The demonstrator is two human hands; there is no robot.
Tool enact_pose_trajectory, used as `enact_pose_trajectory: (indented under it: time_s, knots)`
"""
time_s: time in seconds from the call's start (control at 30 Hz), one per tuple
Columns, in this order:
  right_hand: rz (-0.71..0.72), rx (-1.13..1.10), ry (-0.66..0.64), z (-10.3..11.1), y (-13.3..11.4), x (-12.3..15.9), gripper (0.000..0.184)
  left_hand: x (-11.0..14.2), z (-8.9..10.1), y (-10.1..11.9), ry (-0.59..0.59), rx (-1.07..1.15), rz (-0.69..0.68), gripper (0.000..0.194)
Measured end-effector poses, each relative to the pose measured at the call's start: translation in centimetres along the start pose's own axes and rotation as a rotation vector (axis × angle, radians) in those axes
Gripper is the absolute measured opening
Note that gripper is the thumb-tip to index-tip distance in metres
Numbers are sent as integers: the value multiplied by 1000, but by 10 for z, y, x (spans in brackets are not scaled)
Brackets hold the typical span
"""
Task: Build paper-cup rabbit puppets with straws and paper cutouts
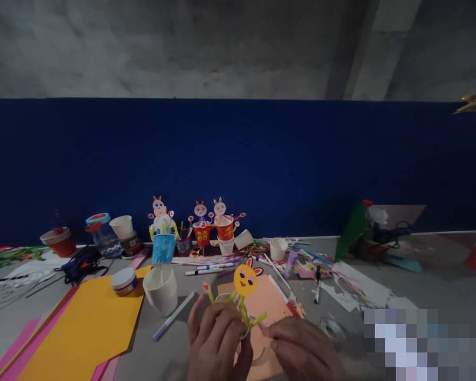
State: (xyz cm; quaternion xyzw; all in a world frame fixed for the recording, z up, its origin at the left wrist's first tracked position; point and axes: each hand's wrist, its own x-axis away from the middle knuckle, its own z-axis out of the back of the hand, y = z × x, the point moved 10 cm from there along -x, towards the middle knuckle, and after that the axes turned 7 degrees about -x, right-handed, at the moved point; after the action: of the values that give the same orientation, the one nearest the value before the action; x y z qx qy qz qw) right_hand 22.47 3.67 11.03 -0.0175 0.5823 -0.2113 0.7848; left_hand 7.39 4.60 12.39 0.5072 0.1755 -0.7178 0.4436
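Note:
My left hand (pixel 216 341) is wrapped round a small cup figure (pixel 244 299) with a yellow round face, rabbit ears and yellow-green pipe-cleaner arms. My right hand (pixel 301 349) pinches the tip of the figure's right arm near the cup. Both hands are low in the head view, over a peach paper sheet (pixel 264 301). A stack of white paper cups (pixel 161 290) stands just left of my left hand, and a grey marker (pixel 174 316) lies beside it.
Three finished rabbit cup figures (pixel 200 225) stand at the back against a blue wall. Orange paper (pixel 87 323), a small jar (pixel 124 280), markers (pixel 206 271), a glue stick (pixel 291 263), a tape roll (pixel 331 327) and scraps cover the grey table.

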Motion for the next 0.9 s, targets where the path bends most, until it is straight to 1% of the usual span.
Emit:
enact_pose_trajectory:
  time_s: [0.1,0.2,0.3,0.43,0.53,0.63,0.77,0.9]
  knots:
    - [-8,-19,-83,-5,4,2,34,0,0,0,6,1,-1,19]
    - [-14,-22,-109,-6,7,2,35,0,1,1,7,-5,-9,20]
    - [-71,-87,-61,-3,11,0,27,0,0,3,-3,-21,-17,20]
    - [-255,-190,14,-3,24,-2,19,0,-2,4,-24,-35,-23,20]
    - [-370,-186,52,-5,34,2,13,0,-4,7,-44,-52,-54,19]
    - [-450,-139,95,-4,40,8,6,0,-4,8,-48,-64,-71,19]
    - [-519,-113,148,0,45,13,13,1,-5,7,-44,-62,-70,18]
    - [-521,-87,131,1,49,13,13,1,-7,6,-55,-64,-75,18]
